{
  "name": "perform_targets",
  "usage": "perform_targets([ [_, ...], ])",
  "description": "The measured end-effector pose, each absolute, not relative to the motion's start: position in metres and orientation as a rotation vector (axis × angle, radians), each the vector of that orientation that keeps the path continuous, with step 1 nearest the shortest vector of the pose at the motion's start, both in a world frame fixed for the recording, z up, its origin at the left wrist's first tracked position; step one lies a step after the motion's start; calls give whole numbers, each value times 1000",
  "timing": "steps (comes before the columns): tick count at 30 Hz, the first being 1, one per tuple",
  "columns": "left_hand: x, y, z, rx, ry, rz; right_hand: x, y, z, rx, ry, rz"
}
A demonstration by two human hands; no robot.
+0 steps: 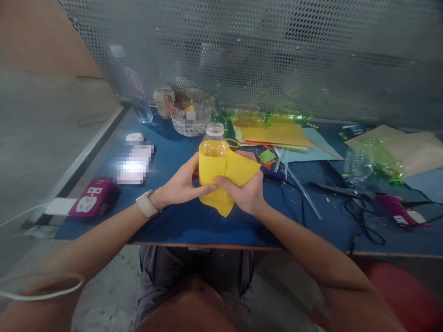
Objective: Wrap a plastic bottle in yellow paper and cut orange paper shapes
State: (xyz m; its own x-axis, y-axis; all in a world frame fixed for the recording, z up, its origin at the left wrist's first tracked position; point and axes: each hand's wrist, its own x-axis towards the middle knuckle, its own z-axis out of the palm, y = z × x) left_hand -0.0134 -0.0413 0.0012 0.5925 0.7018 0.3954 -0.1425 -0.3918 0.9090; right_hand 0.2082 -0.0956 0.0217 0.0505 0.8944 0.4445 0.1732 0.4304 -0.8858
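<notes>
A clear plastic bottle (215, 131) stands upright in front of me, its neck and shoulder bare above a sheet of yellow paper (212, 173) wrapped round its body. The paper's free end sticks out to the right, with one corner pointing down. My left hand (184, 183) holds the wrapped bottle from the left, thumb across the front. My right hand (246, 191) pinches the paper against the bottle's right side, its thumb near the left one. The fingers behind the bottle are mostly hidden.
The blue table (166, 230) bears a woven basket (192, 122), a tall bottle (143, 108), a blurred-out phone (134, 166) and a purple power strip (92, 198) on the left. Rightward lie coloured paper sheets (277, 135), a blue-handled tool (273, 174), scissors (341, 190), cables and cut bottles (360, 161).
</notes>
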Motion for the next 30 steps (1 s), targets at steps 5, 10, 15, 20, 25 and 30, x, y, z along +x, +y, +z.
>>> perform_targets([
  [5,-12,-42,3,1758,523,998,209,-95,16,-1043,-1464,703],
  [10,-16,-39,5,1742,533,1050,210,-96,18,-1028,-1470,636],
  [15,-17,-36,1,1766,554,1038,210,-95,20,-1004,-1486,692],
  [20,-17,-33,-3,1798,521,1040,209,-98,17,-925,-1546,785],
  [25,-17,-33,-3,1781,470,1025,211,-101,18,-949,-1555,818],
  [30,-19,-34,3,1805,543,1056,215,-99,25,-959,-1513,802],
])
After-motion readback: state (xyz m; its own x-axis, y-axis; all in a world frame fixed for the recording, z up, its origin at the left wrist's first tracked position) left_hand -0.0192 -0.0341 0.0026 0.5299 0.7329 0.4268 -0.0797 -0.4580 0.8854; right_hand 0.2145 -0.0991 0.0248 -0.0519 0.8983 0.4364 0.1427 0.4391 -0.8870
